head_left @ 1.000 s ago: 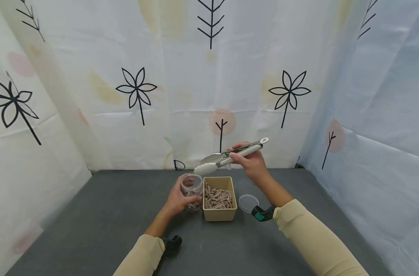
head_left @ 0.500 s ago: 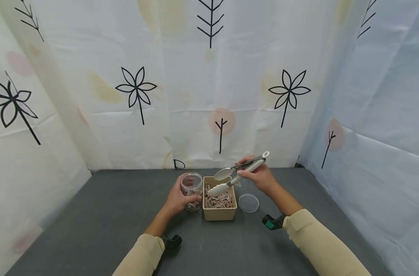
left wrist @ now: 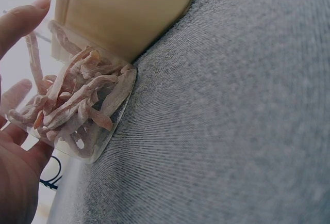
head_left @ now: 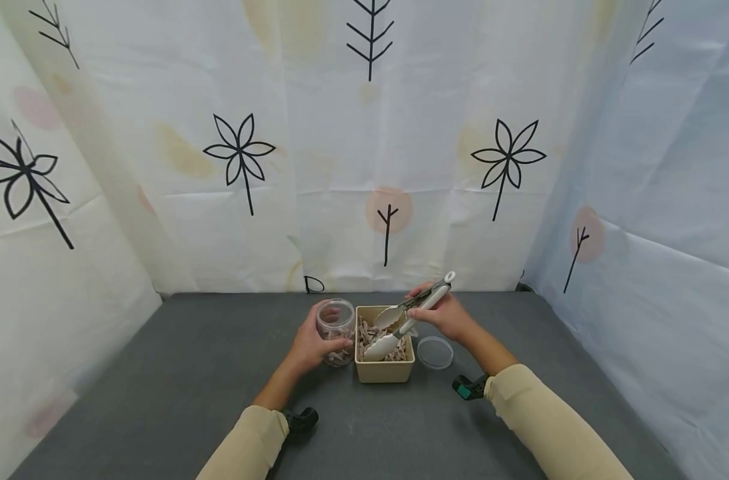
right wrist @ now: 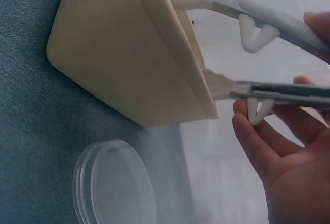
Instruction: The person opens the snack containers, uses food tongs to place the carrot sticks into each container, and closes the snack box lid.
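Observation:
My left hand (head_left: 312,345) holds a clear jar (head_left: 338,325) upright on the table, thumb on the near side and fingers round the back. Pale, wrinkled strips (left wrist: 77,95) lie in the lower part of the jar. Just right of it stands a cream box (head_left: 384,373) with many more such strips inside. In my right hand (head_left: 448,317) are white-and-grey tongs (head_left: 427,303), gripped along both arms. Their two white heads are spread apart and reach down into the box, among the strips. Whether any strip lies between the heads is hard to tell.
A clear round lid (head_left: 435,353) lies on the dark grey table (head_left: 352,433), right of the box. Patterned white curtains (head_left: 316,167) hang behind the table and on both sides.
My right hand has brought the tongs from above the jar's mouth right and down into the box, their heads spreading apart on the way. My left hand and the jar have stayed put.

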`<state>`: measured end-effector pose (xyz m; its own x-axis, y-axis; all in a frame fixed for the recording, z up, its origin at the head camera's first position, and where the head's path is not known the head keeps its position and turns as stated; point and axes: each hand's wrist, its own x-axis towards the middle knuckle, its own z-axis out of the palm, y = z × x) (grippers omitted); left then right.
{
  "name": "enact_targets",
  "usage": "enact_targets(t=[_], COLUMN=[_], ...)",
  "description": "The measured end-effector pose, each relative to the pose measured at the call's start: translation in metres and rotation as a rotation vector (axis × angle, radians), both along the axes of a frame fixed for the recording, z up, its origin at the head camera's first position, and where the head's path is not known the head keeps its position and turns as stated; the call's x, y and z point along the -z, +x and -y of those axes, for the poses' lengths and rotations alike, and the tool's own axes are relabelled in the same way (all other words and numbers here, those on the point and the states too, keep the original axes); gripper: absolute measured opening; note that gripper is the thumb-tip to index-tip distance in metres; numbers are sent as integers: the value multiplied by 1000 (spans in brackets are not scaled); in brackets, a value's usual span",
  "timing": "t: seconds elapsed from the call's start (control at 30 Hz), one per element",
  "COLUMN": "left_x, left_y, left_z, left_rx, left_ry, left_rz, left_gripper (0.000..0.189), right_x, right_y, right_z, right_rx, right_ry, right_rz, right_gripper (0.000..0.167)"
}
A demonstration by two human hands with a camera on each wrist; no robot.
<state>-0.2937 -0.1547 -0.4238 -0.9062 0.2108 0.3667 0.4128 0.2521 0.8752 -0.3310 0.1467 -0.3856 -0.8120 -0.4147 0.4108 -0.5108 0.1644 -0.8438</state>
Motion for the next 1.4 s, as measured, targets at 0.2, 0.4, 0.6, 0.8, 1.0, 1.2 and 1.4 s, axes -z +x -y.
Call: enact_targets(t=[0.2,0.4,0.6,0.8,1.0,1.2,1.4], left_x=[5,-4,-4,-2,-1,0,0], left_y=[-7,2,2,2,1,1,1], left_z=[2,0,-1,2,3,2,1], left_rx=[-21,-18,-17,-13,-6,1,11], left_ry=[2,-10,-12,-6,6,6,16], left_rz=[-25,-9,-2,6,3,7,6], left_gripper=[90,91,91,91,91,91,91], right_x=[-6,4,5,-1,4,10,11], right_y=[7,11,17,19,19,18,18], right_z=[7,16,19,12,10,14,17], right_rx=[118,255,315,171,153,221,278], right_ry=[50,-4,4,66,52,-22,-73], right_rz=[20,-21,-11,68,104,74,77], right_gripper=[35,26,22,33,36,26,22])
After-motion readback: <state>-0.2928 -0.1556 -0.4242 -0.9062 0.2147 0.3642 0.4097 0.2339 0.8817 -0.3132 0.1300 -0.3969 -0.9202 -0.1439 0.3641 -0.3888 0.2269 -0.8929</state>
